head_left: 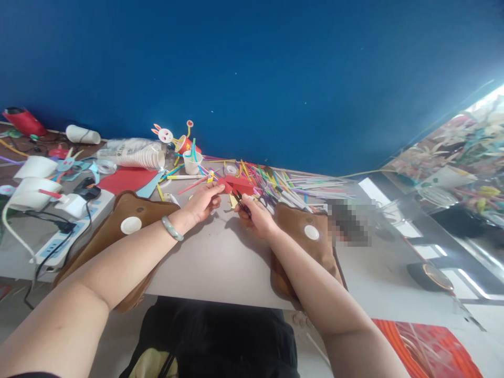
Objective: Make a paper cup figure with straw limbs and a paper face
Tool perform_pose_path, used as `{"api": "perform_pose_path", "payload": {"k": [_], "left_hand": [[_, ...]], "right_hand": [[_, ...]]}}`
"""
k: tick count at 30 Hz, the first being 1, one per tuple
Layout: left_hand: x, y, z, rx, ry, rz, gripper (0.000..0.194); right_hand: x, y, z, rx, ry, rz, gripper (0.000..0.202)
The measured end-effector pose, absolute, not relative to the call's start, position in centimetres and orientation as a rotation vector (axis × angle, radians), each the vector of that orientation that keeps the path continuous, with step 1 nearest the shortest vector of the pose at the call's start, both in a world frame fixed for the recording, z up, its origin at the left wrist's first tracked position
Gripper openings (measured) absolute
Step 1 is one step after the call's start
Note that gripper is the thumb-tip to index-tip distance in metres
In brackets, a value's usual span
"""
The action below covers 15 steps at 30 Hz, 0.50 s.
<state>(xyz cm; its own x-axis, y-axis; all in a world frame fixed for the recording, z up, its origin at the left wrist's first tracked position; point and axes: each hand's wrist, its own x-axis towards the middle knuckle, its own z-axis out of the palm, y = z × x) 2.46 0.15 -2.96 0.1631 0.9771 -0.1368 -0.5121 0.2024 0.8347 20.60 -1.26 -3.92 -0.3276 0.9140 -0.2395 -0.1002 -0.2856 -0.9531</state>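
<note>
Over the middle of the table, my left hand (207,201) pinches the left end of a piece of red paper (241,184). My right hand (255,214) is wrapped round a pair of dark-handled scissors (243,203), whose blades point up at the paper. Whether the blades are apart or together I cannot tell. Behind my hands, many colourful drinking straws (291,184) lie in a loose heap. A white paper cup (192,163) with bent straws stands to the left, beside a red cup (182,144) decorated with a paper rabbit face (164,135).
Brown cushions (153,212) lie under both forearms. On the left are a power strip (74,231) with cords, a sleeve of stacked paper cups (132,154) and a red paper sheet (126,180). A blue wall (252,79) rises behind the table. At the right lies a roll of tape (431,275).
</note>
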Motion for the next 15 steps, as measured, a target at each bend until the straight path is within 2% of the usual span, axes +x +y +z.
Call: {"api": "perform_pose_path", "payload": {"k": [15], "left_hand": [[2.47,0.20,-3.01,0.744,0.789,1.203,0.027]], "right_hand": [[20.58,-1.22,-3.90,-1.099,-1.157,1.707,0.056]]}}
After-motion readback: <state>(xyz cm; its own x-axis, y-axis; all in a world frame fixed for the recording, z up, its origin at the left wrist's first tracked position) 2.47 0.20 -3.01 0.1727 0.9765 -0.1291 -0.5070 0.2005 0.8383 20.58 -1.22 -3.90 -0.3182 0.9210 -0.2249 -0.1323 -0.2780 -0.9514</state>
